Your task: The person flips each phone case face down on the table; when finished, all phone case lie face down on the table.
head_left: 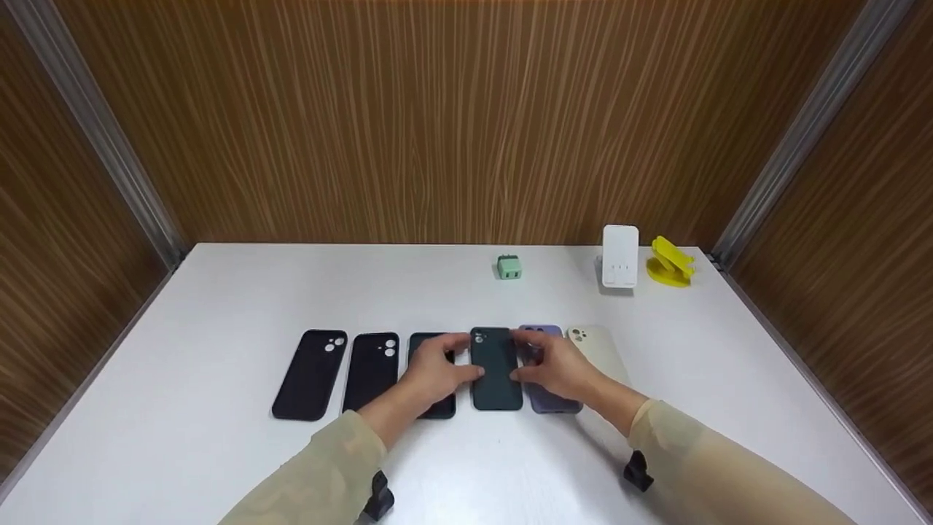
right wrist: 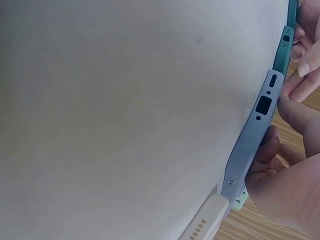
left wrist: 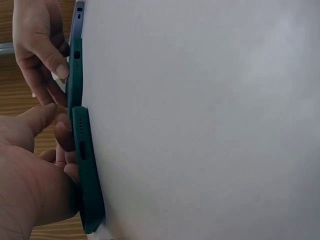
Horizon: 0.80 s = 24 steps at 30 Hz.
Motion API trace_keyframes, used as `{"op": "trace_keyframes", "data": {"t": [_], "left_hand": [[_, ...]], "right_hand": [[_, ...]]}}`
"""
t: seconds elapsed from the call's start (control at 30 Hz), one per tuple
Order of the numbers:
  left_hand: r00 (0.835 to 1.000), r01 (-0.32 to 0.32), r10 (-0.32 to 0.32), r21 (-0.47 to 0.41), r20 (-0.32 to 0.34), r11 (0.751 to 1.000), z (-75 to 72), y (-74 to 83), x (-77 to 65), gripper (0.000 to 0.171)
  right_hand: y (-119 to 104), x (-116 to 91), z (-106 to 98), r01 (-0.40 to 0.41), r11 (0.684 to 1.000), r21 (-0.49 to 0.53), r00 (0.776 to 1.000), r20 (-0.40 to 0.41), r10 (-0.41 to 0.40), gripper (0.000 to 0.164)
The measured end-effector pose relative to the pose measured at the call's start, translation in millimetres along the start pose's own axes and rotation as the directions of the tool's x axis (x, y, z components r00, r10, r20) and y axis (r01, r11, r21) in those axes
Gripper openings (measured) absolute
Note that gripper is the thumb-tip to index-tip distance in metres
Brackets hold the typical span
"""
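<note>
In the head view, the left hand (head_left: 437,372) and the right hand (head_left: 560,366) are at the two long sides of the dark green phone case (head_left: 497,375), which lies flat in a row on the white table (head_left: 219,306); each hand has its thumb and forefinger apart, with the tips at the case's edge. In the left wrist view, a second green case (left wrist: 89,170) lies beneath the left hand, with the dark green one just beyond. In the right wrist view, the purple case (right wrist: 250,132) lies beneath the right hand, beside the cream case (right wrist: 207,215).
</note>
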<state>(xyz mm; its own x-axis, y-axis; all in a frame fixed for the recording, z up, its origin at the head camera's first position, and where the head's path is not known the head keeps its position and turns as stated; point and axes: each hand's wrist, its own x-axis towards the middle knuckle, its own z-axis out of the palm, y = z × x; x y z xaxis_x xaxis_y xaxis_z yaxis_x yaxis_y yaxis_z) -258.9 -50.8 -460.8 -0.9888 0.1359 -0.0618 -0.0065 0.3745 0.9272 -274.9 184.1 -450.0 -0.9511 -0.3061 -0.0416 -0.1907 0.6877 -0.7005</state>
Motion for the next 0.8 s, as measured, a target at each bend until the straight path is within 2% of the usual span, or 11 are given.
{"op": "trace_keyframes", "data": {"t": [0.13,0.23,0.43,0.63,0.8], "left_hand": [[0.999,0.028,-0.027,-0.092,0.019,0.995,-7.4,6.5,-2.7,0.064],[1.0,0.025,-0.023,-0.11,0.016,0.994,-16.1,12.9,-5.2,0.064],[0.999,0.02,-0.021,-0.065,-0.024,0.998,-42.6,16.2,-12.2,0.061],[0.995,0.041,-0.04,0.009,-0.09,0.999,-70.6,4.6,-19.9,0.06],[0.995,0.013,-0.01,0.029,-0.102,0.999,-80.8,-3.7,-21.5,0.057]], "right_hand": [[-0.4,0.6,0.4,-0.013,1.0,-0.02,1.0,0.002,0.013,0.07],[-1.6,-0.3,-1.3,-0.025,1.0,-0.007,1.0,0.009,0.025,0.07],[-11.1,-3.2,-8.3,-0.059,0.996,0.07,0.998,0.014,0.058,0.07],[-26.7,-3.9,-8.0,0.012,0.994,0.111,1.0,0.006,-0.013,0.064],[-39.9,-3.6,1.1,0.041,0.991,0.125,0.999,0.006,-0.042,0.061]]}}
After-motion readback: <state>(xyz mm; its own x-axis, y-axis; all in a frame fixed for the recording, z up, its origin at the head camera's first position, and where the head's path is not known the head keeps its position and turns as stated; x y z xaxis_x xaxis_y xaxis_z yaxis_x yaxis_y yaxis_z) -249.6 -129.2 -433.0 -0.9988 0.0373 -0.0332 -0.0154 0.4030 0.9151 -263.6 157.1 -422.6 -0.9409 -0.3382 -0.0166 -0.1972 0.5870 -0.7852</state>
